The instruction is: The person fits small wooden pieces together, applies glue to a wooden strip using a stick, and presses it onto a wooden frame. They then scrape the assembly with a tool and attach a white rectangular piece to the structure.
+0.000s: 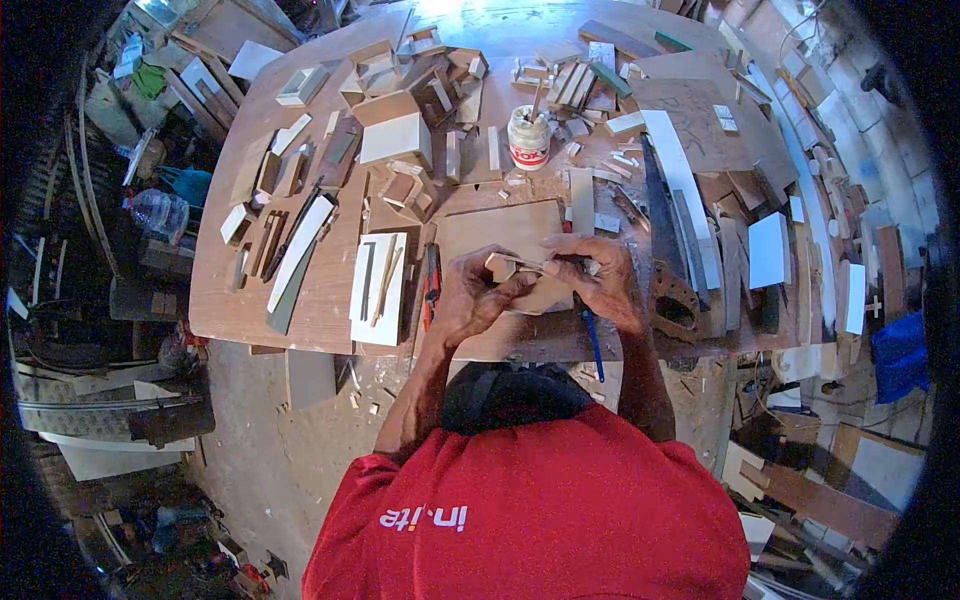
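Both my hands meet above a flat brown board (500, 228) near the table's front edge. My left hand (480, 295) is closed on a small wooden piece (502, 266), its fingers and thumb wrapped round it. From the right, my right hand (598, 278) pinches the thin end of what looks like the same piece; its exact shape is hidden by the fingers. A red and black tool (431, 285) lies just left of my left hand. Below my right hand a blue pen-like tool (594, 340) rests at the table edge.
An open jar (528, 138) with a stick in it stands behind the board. Small wooden boxes (395, 130) are at the back left. A white panel (378, 290) with thin strips lies left. Long strips (685, 195) and a perforated block (676, 300) lie right.
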